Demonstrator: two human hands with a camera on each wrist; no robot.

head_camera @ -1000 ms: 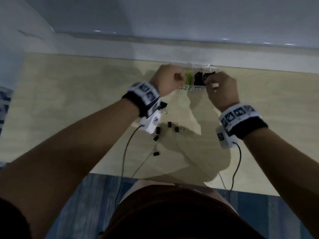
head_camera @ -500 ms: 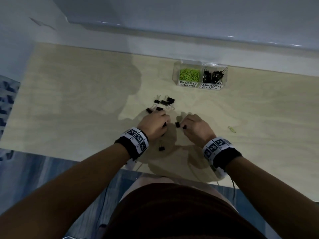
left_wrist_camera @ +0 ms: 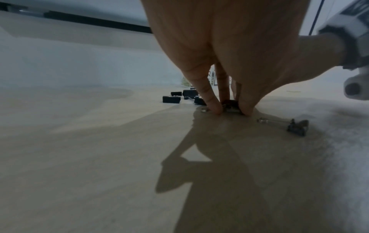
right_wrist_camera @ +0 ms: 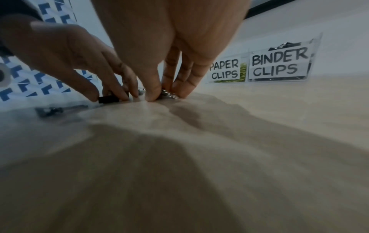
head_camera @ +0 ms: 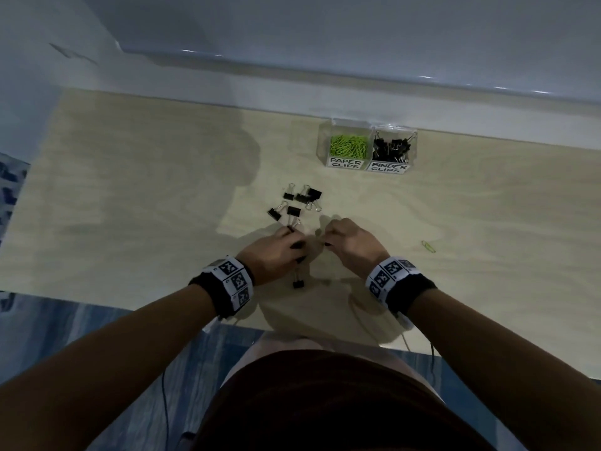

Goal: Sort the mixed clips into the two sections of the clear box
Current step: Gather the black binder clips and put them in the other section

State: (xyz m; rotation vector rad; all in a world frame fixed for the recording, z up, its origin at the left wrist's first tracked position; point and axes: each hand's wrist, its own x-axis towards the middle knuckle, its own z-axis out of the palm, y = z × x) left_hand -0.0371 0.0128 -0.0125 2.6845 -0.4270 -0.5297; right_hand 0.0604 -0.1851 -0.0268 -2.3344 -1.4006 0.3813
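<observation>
Head view: left hand (head_camera: 276, 252) pinches black binder clip (left_wrist_camera: 231, 106) on bench (head_camera: 130, 206); right hand (head_camera: 349, 244) pinches another. Loose clips (head_camera: 299, 201) near, clear box (head_camera: 367, 167) well apart. Clips light, stiff, slippery; grip black body.

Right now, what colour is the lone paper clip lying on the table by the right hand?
Light green. The paper clip shows best in the head view, lying apart from the right hand.
</observation>
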